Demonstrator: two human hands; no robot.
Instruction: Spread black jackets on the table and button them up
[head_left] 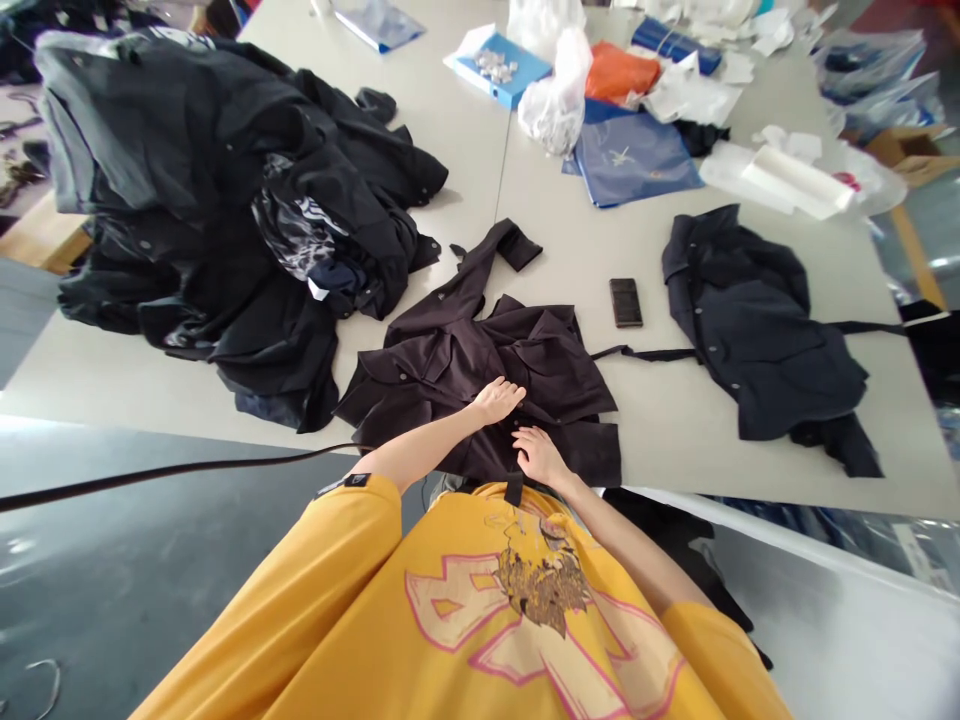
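A dark, plum-black jacket [457,355] lies spread on the table in front of me, with one sleeve stretched toward the back and a belt trailing off to the right. My left hand [500,400] rests on the middle of the jacket, near its button front, fingers stretched out. Just below and to the right, my right hand [541,457] touches the lower part of the jacket close to the table edge. Its fingers are apart and slightly bent. Neither hand appears to hold a fold of the cloth. The jacket's lower left area is partly hidden by my left forearm.
A big pile of dark jackets [202,180] covers the left of the table [487,150]. At right lie a phone [625,302] and a navy jacket [757,330]. Farther back are blue plastic packets [630,155], white bags [556,100] and a blue box [502,68].
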